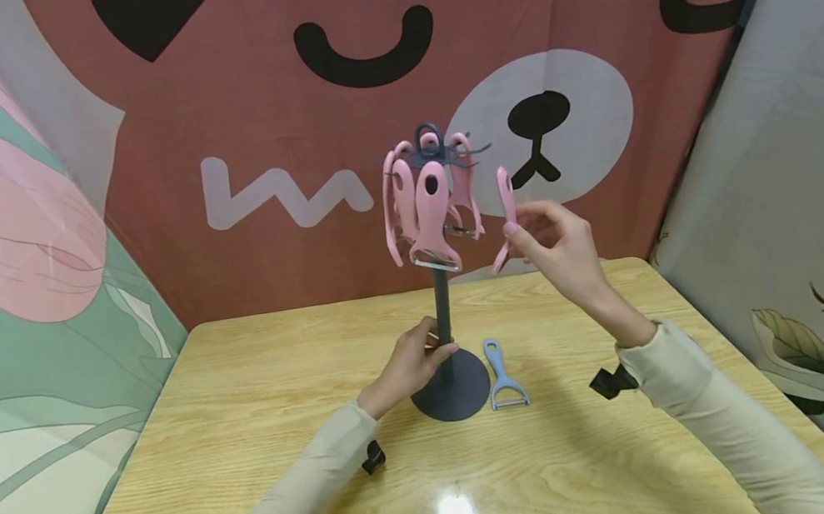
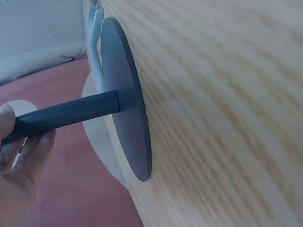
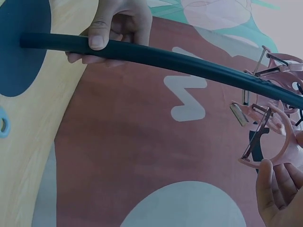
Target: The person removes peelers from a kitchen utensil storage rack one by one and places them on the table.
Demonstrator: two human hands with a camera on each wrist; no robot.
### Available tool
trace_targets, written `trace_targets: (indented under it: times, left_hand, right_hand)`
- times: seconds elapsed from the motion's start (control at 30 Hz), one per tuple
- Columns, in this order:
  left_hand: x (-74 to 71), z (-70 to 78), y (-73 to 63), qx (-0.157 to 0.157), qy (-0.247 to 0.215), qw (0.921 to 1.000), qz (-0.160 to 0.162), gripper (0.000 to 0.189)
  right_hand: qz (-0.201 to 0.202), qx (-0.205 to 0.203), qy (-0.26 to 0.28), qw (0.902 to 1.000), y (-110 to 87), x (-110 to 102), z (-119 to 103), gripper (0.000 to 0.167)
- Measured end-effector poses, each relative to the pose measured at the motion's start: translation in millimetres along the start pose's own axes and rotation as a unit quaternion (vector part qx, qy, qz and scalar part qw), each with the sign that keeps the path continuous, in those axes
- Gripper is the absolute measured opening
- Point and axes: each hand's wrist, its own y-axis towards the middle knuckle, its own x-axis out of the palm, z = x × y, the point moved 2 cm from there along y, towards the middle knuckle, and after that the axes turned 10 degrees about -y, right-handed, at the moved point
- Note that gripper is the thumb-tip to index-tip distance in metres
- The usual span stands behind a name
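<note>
We are seeing a dark stand (image 1: pixel 443 308) carrying several pink peelers (image 1: pixel 432 213), which are hanging in a ring from the hooks (image 1: pixel 478 149) at its top. Our left hand (image 1: pixel 409 358) is gripping the pole low down, above the round base (image 1: pixel 465 402). The table's (image 1: pixel 282 388) far edge is running behind the stand, against a printed curtain (image 1: pixel 252 98). A blue peeler (image 1: pixel 501 373) is lying just right of the base, its blade pointing toward us. Our right hand (image 1: pixel 562 249) is pinching one more pink peeler (image 1: pixel 506 197) in the air, right of the hanging ones, and in the head view a gap is separating them. There it is standing nearly upright, edge-on; the right wrist view is showing its curved frame and metal blade.
</note>
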Motion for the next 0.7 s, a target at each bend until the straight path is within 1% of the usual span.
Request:
trace_targets:
  times: [0.17, 0.43, 0.7]
  left_hand:
    - [0.0, 0.5, -0.5, 0.0, 0.0, 1.0, -0.001, 0.024]
    - [-0.3, 2.2, -0.6, -0.003, -0.002, 1.0, -0.006, 0.029]
    - [-0.2, 0.4, 0.1, -0.006, -0.002, 1.0, -0.005, 0.03]
  right_hand:
    - [-0.005, 0.005, -0.01, 0.9999, -2.3, -1, 3, 0.023]
    - [-0.017, 0.004, -0.056, 0.9983, -5.2, -3, 7, 0.021]
    - [-0.034, 0.007, -0.08, 0.9962, -8.1, -3, 11, 0.022]
